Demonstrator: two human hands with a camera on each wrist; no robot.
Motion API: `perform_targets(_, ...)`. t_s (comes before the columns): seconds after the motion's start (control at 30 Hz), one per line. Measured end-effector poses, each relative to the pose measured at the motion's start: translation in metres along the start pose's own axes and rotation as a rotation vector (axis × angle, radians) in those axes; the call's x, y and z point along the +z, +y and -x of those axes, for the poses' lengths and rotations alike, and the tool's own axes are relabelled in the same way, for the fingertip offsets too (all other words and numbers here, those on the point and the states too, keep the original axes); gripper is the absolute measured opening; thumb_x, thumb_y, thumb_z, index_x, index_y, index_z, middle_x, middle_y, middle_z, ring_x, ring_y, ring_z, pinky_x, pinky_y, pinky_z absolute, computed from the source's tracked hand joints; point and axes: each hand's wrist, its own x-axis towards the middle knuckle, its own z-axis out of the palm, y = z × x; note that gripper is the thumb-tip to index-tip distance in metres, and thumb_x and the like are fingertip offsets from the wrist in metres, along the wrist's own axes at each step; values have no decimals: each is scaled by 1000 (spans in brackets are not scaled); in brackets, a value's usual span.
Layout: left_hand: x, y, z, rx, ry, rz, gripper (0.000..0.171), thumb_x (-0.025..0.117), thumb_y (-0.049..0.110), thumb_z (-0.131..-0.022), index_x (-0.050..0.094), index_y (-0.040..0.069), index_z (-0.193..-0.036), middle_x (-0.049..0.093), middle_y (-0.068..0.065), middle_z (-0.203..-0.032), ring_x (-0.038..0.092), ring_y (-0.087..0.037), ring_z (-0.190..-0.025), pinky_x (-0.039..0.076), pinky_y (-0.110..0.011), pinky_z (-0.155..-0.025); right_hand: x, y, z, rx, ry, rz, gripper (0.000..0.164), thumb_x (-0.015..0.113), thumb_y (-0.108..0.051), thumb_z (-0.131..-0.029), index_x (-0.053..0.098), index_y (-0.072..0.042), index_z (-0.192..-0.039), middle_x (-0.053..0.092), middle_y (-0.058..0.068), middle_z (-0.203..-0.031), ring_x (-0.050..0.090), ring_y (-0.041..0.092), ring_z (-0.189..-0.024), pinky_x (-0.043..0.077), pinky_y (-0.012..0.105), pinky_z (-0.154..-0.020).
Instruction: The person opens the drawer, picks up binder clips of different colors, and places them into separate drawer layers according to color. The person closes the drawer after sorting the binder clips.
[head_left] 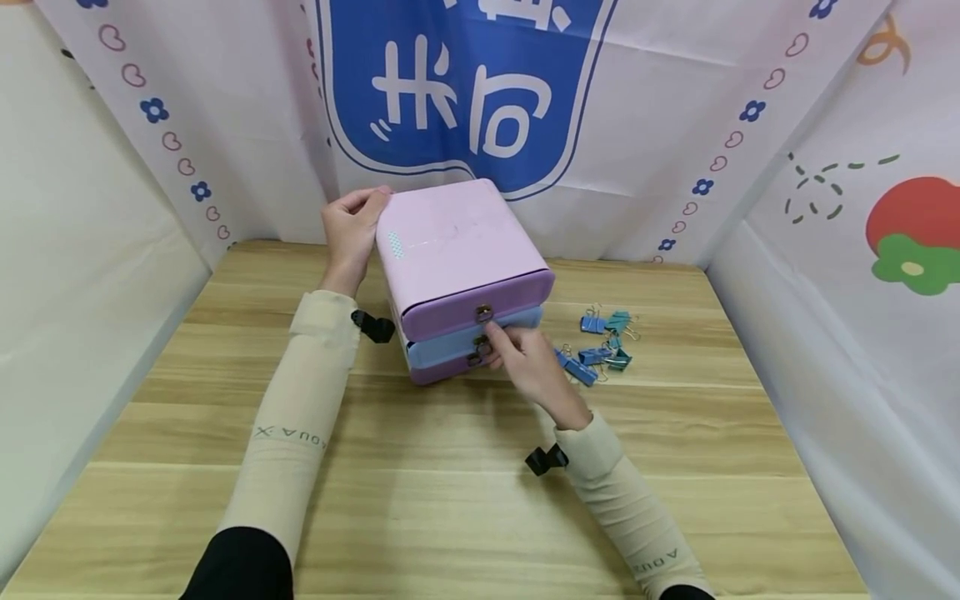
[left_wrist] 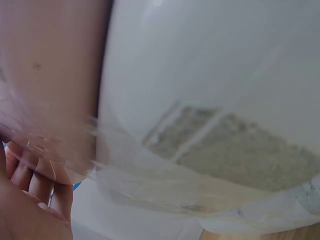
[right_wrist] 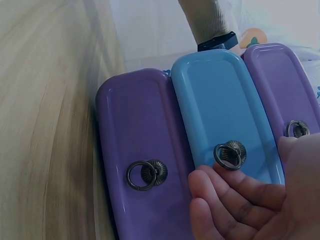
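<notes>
A small drawer box (head_left: 457,237) with a pink top stands on the table, three drawer fronts towards me. The top drawer (right_wrist: 272,82) and bottom drawer (right_wrist: 135,120) are purple, and the middle drawer (right_wrist: 215,100) is blue. Each front has a dark metal ring pull. My left hand (head_left: 351,233) grips the box's far left top corner, fingers curled at its back edge in the left wrist view. At the front, my right hand (head_left: 525,367) has a fingertip hooked at the blue drawer's ring pull (right_wrist: 231,155). Its thumb lies beside the top ring pull (right_wrist: 298,128).
Several blue and teal binder clips (head_left: 596,346) lie in a loose group right of the box. A wooden table (head_left: 420,483) carries everything. Behind it hangs a printed cloth (head_left: 660,108), with white cloth walls on both sides.
</notes>
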Motion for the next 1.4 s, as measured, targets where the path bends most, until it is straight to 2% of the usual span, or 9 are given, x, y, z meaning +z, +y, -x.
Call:
perform_targets(0.07,0,0,0,1,2,3,16,81,23,-94,84,10,-101,81,2,-101,72,-8,-85,57,-17,-71,0,0,0,3,3,2,63,44,-58,-110,79,-7,-99,79,10,-91,77,36,-83,61,42,-72)
perform_targets(0.3,1,1,0,2,2,2,15,81,22,-94,84,10,-101,81,3,-100,72,-8,-85,57,-17,-71,2,-5,-3,37,15,-78,64,49,-57,-109,78,-3,-93,77,13,-89,76,41,-80,61,61,-78)
perform_targets(0.63,1,0,1,5,3,-7,17,81,24,-94,84,9,-103,81,2,-101,72,-9,-84,58,-17,-71,7,-9,-2,81,54,-115,64,55,-59,-106,80,-2,-90,78,13,-86,74,47,-80,60,62,-79)
perform_targets(0.77,1,0,1,1,-6,1,16,81,22,-94,84,9,-102,82,2,-101,72,-9,-86,58,-17,-72,8,-8,2,59,8,-82,51,62,-46,-106,77,1,-97,77,20,-92,75,44,-84,63,50,-73)
perform_targets(0.87,1,0,0,0,-10,8,16,81,22,-94,84,9,-102,81,2,-101,73,-9,-85,58,-17,-71,9,-8,5,34,-27,-23,36,65,-33,-106,76,1,-101,77,23,-94,75,43,-84,58,35,-63)
perform_targets(0.93,1,0,0,-3,-10,10,17,82,23,-93,84,10,-102,81,2,-100,72,-9,-83,57,-17,-70,9,-7,6,19,-37,8,29,64,-27,-106,76,0,-103,77,23,-95,74,43,-83,53,29,-59)
perform_targets(1.07,0,1,-1,-8,-10,5,18,82,25,-93,84,10,-103,81,1,-99,71,-9,-82,57,-17,-70,8,-7,8,6,-30,47,26,64,-25,-106,76,-2,-103,77,21,-94,73,37,-80,52,27,-58)
perform_targets(1.23,0,1,-1,-4,-16,4,19,82,26,-93,84,10,-104,81,2,-99,72,-9,-83,57,-18,-71,4,-9,15,-13,-18,89,24,64,-25,-107,76,-6,-98,76,15,-87,69,21,-70,53,29,-57)
perform_targets(1.4,0,1,-1,2,-9,8,19,83,26,-93,84,9,-103,81,3,-97,72,-9,-81,57,-17,-70,1,-11,23,-36,-20,101,21,66,-22,-105,76,-8,-94,76,7,-81,70,20,-69,55,28,-57)
